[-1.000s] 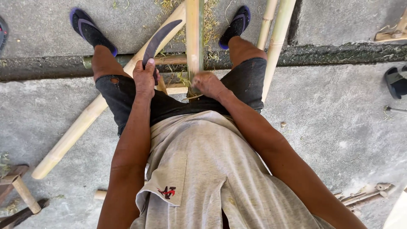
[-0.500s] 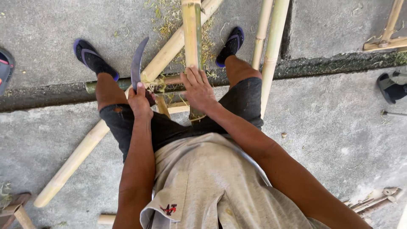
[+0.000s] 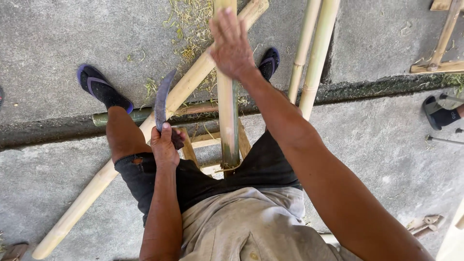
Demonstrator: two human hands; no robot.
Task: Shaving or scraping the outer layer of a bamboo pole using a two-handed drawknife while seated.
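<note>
Head view: bamboo strip top (cut off)

The ground is grey concrete, rough and a bit dirty. A dark crack runs across it from left to right. Green and yellow shavings lie scattered on the far part of the ground. Two long poles lie side by side on the right. A wooden frame sits in the far right corner. Small wood bits lie near on the right. Bright daylight falls on everything, with soft shadows.
</note>
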